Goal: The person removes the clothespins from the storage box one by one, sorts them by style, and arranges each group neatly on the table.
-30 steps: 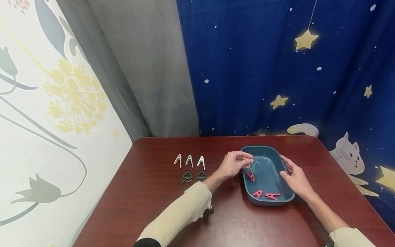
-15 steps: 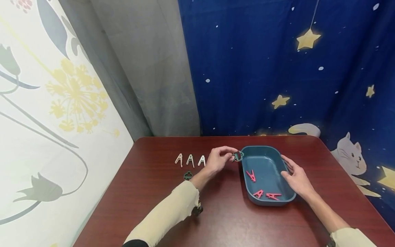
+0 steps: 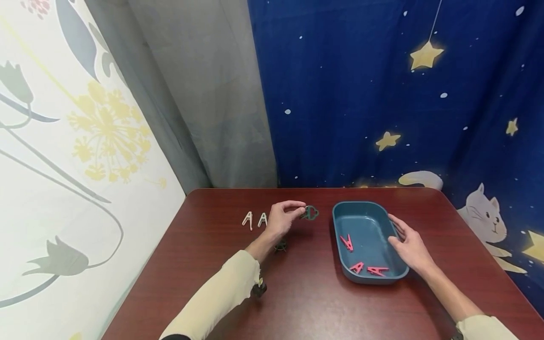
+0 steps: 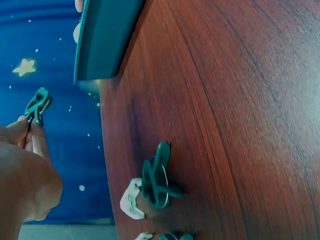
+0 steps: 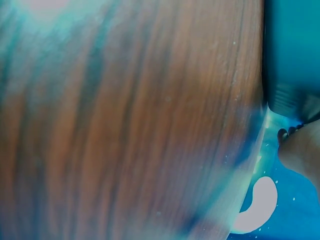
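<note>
The green clip (image 3: 309,213), held in the air, may slip.
The left hand (image 3: 280,219) pinches its end above the table (image 3: 306,297), left of the blue tray (image 3: 371,241); a weak pinch could drop it. The right hand (image 3: 409,244) grips the blue tray; pulling could shift it.

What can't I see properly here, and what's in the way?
Head view: the table under the left hand and sleeve, which cover it.
Left wrist view: one green clip and one white clip, cut off by the bottom edge.
Left wrist view: the inside of the blue tray, hidden by its wall.
Right wrist view: most of the right hand, cut off by the right edge.
</note>
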A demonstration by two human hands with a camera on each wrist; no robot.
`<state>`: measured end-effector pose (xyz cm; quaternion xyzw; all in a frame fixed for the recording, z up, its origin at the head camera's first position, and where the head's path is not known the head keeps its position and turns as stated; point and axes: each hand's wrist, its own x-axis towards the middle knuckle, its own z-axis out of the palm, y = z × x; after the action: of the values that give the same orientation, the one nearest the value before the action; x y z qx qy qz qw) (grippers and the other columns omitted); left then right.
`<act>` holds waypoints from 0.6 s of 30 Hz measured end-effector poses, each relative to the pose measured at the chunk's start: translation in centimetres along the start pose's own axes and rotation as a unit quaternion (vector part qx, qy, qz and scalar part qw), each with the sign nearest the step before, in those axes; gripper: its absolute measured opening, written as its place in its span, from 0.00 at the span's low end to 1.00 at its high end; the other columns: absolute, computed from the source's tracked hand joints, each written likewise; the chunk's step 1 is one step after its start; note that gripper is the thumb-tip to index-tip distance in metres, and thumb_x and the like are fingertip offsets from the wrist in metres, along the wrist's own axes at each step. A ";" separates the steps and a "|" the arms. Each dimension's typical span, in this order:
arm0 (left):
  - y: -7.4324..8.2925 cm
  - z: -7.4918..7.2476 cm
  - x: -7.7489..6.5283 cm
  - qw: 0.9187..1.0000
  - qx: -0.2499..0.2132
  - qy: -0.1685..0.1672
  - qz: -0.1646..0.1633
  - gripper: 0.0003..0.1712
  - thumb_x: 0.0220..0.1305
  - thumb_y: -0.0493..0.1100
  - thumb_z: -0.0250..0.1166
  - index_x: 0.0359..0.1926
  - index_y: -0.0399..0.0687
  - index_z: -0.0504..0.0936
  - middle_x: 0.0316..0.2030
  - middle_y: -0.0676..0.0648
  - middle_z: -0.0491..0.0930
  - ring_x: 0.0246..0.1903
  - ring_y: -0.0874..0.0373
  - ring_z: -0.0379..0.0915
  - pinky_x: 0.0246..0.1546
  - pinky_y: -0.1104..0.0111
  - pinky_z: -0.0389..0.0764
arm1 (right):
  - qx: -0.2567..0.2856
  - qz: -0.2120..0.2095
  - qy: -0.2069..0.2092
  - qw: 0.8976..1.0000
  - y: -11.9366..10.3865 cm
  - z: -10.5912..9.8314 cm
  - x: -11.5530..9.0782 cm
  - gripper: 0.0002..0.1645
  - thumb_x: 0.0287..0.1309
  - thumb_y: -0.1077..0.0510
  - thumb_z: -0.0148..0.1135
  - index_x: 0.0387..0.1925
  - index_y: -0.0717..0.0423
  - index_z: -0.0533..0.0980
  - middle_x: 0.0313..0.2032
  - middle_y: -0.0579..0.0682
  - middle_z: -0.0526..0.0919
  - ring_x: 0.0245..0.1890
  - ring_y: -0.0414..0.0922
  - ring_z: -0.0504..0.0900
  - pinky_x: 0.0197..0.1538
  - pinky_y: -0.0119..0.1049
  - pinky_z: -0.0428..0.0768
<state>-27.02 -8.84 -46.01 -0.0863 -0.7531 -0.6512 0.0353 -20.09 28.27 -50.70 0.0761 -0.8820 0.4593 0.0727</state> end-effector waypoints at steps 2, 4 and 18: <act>0.0 -0.5 0.0 1.000 -0.009 0.006 0.002 0.10 0.68 0.35 0.74 0.48 0.36 0.91 0.43 0.41 0.91 0.37 0.64 0.86 0.49 0.55 0.86 | -0.001 0.001 -0.001 1.000 0.0 0.0 0.0 0.40 0.73 0.68 0.57 0.82 0.63 0.56 0.75 0.73 0.63 0.72 0.73 0.66 0.55 0.14 0.66; -0.1 -0.9 -0.1 1.000 -0.016 0.011 0.003 0.10 0.68 0.34 0.74 0.48 0.35 0.91 0.44 0.40 0.91 0.38 0.63 0.86 0.49 0.56 0.86 | -0.001 0.003 -0.001 1.000 0.0 0.0 0.0 0.40 0.74 0.68 0.57 0.82 0.63 0.56 0.75 0.73 0.63 0.72 0.73 0.66 0.55 0.15 0.66; -0.9 -3.5 -0.9 0.996 -0.058 0.067 -0.015 0.11 0.71 0.30 0.68 0.52 0.35 0.89 0.43 0.38 0.89 0.32 0.65 0.81 0.31 0.75 0.80 | -0.005 0.006 0.001 1.000 0.1 0.1 0.1 0.41 0.73 0.69 0.58 0.82 0.63 0.56 0.75 0.74 0.64 0.71 0.73 0.68 0.62 0.35 0.76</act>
<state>-26.55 -12.53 -46.54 -0.0328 -0.7112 -0.6986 0.0710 -20.18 28.25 -50.80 0.0701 -0.8849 0.4549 0.0709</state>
